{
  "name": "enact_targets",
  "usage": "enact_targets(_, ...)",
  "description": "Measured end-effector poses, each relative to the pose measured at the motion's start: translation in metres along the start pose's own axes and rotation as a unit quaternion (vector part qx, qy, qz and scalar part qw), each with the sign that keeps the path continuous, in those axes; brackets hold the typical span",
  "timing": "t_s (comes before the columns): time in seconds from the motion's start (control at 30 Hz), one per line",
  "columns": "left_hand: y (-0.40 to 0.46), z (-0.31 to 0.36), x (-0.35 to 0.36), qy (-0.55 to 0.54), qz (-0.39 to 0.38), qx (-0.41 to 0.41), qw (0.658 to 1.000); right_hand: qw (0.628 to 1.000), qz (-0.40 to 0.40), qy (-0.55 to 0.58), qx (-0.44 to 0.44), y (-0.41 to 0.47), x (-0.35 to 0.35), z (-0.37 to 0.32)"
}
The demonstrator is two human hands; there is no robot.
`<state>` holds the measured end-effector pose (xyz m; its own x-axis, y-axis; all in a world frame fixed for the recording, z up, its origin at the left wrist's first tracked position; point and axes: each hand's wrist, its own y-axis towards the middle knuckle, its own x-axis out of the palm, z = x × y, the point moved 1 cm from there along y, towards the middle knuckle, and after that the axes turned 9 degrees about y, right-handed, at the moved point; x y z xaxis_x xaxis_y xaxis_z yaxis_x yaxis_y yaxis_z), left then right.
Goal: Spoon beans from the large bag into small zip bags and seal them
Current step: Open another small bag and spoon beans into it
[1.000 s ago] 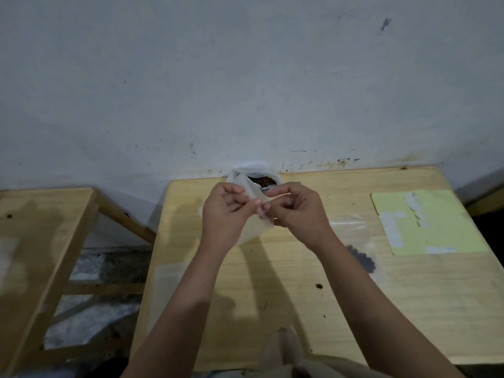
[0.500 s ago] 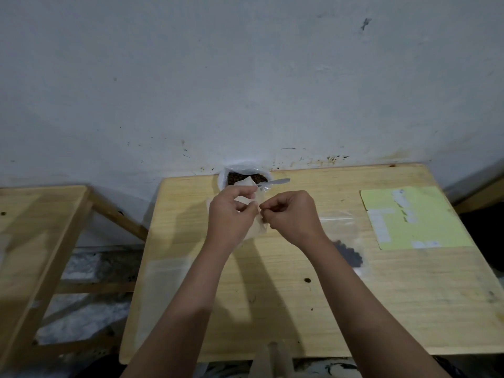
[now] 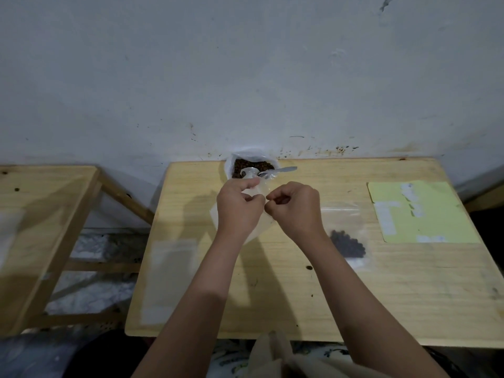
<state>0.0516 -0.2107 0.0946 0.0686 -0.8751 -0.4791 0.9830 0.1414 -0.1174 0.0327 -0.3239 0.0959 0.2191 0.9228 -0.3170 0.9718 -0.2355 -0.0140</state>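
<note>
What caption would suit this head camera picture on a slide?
Both hands, left and right, pinch a small zip bag near the open bag of beans holding a spoon.

Your plain home workroom: stained plaster wall point(image 3: 245, 64), bare wooden table point(image 3: 409, 296), wooden bench point(image 3: 41, 214) alongside.

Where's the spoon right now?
Head view: the spoon lies across the big bean bag's mouth by the wall, just beyond both hands.
</note>
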Motion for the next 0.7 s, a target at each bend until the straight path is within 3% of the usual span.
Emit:
enact_targets(0.17, -0.009, -0.006, -0.001, -0.002, 0.007, 0.011, 1.000, 0.999, -0.005, -0.035, -0.034, -0.007, 0.003, 0.005)
enact_targets(0.43, 0.001, -0.003, -0.012, -0.076, 0.013, -0.032, 0.996, 0.996, -0.079, 0.027, 0.027, -0.003, -0.001, 0.004)
enact_targets(0.6, 0.002, 0.001, -0.015, -0.067, -0.004, -0.019, 0.998, 0.998, -0.048, 0.026, 0.017, 0.007, -0.003, 0.001)
enact_targets(0.7, 0.004, 0.005, -0.013, -0.040, 0.003, -0.009, 0.999, 0.999, -0.030, -0.031, -0.024, 0.010, -0.006, -0.001)
